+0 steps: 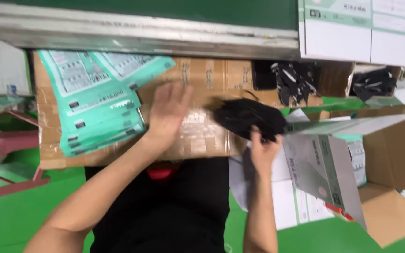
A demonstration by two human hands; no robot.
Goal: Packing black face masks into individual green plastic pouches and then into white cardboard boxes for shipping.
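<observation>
Green floor below, metal rail across the top; a taped cardboard box serves as the counter at lap level.

Item 1. Left hand: fingers spread, palm flat on the box top, gripping nothing. It lies just beside the stack of teal printed pouches, which fans over the box's left part.

Item 2. Right hand: clamped on the lower edge of a bundle of black masks, held just above the right end of the box, blurred.

Item 3. Grey printed carton, flap raised, just right of the bundle; white cartons above it; more black masks loose beyond the box; open brown carton at far right.

Handling note, as judgement: the bundle is soft and loosely stacked, so a pinch at one edge may let the outer pieces fan or slip. A firmer grip nearer the middle, with the flat left hand steadying the box, would likely keep the bundle square. Ear loops could snag the carton flap; keep them tucked.
</observation>
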